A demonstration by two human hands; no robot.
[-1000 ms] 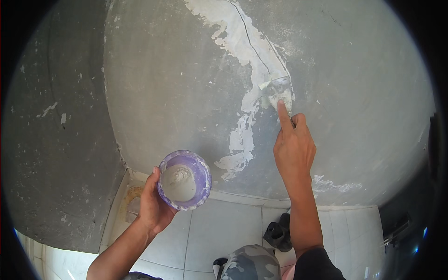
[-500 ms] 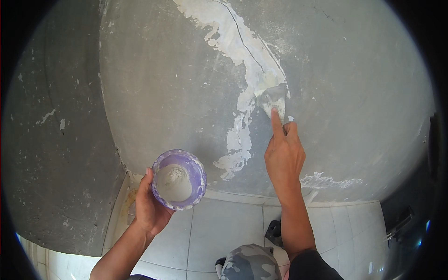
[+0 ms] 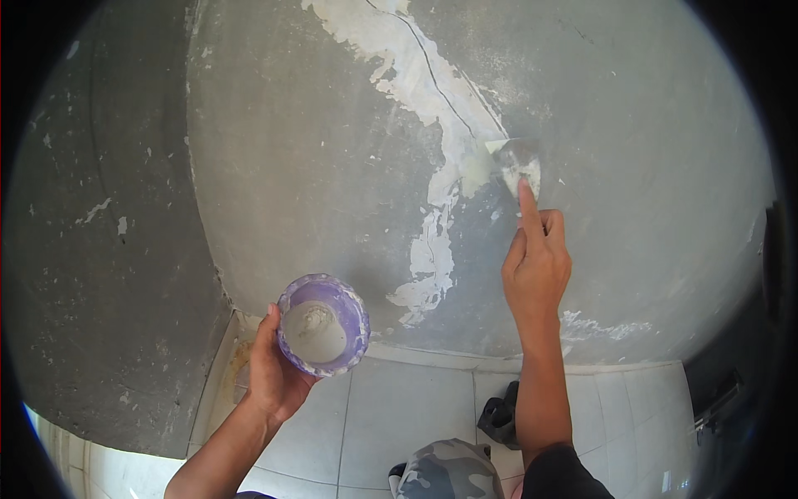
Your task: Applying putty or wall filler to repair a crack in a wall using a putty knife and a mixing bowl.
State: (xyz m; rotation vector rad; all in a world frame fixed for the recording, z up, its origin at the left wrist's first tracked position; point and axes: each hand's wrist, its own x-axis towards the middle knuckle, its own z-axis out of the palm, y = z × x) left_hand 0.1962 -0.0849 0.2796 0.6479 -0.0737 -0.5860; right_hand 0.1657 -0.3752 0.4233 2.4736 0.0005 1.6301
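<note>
My left hand [image 3: 270, 374] holds a purple plastic cup [image 3: 324, 326] by its side; pale grey filler sits in the cup. My right hand [image 3: 536, 266] grips a small putty knife [image 3: 517, 165], index finger stretched along it, and presses the filler-smeared blade flat against the grey wall [image 3: 316, 166]. The blade lies just right of a long white streak of filler [image 3: 436, 150] that runs down the wall over a thin dark crack [image 3: 432, 75].
A second, rougher grey wall [image 3: 100, 274] meets the first at a corner on the left. White floor tiles [image 3: 399, 416] lie below. A dark shoe [image 3: 501, 416] and my camouflage-patterned knee [image 3: 445, 474] show near the bottom edge.
My right hand has shifted the putty knife slightly down and to the right along the filler streak. The left hand with the cup has stayed about where it was.
</note>
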